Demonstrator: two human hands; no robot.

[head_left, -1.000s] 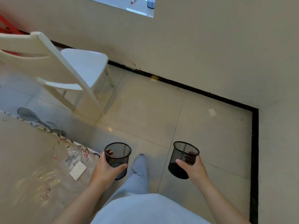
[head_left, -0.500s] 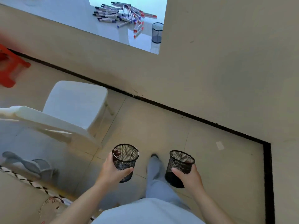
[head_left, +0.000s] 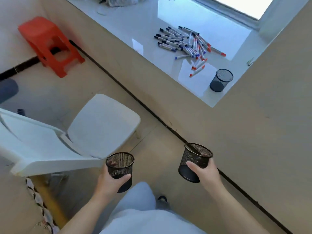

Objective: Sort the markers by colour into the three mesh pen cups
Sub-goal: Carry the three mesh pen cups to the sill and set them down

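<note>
Head view is showing the markers (head_left: 187, 43) lying in a loose heap on the white sill (head_left: 148, 31), black-capped ones at the end of the heap farthest from the third mesh cup (head_left: 221, 80), blue in the middle, red-capped ones trailing toward that cup, which is standing upright near the sill's front corner. The other two cups are not yet on the sill: the left hand (head_left: 111, 181) is wrapping fingers and thumb round the left mesh cup (head_left: 120, 169), and the right hand (head_left: 205, 173) is gripping the right mesh cup (head_left: 195, 159) the same way, that cup tilting slightly; both are being carried well below and short of the sill. Both cups are looking empty. Judgement: the step in hand is bringing these two cups up to the sill; best to be setting them upright beside the third cup, spaced apart and just clear of the heap, so that each colour is getting its own cup within easy reach. Light mesh may tip near the edge. Below the sill, beige wall and tiled floor are meeting at a dark skirting line; a white chair (head_left: 101, 125) is standing beside the left cup, a red stool (head_left: 49, 44) farther off.
</note>
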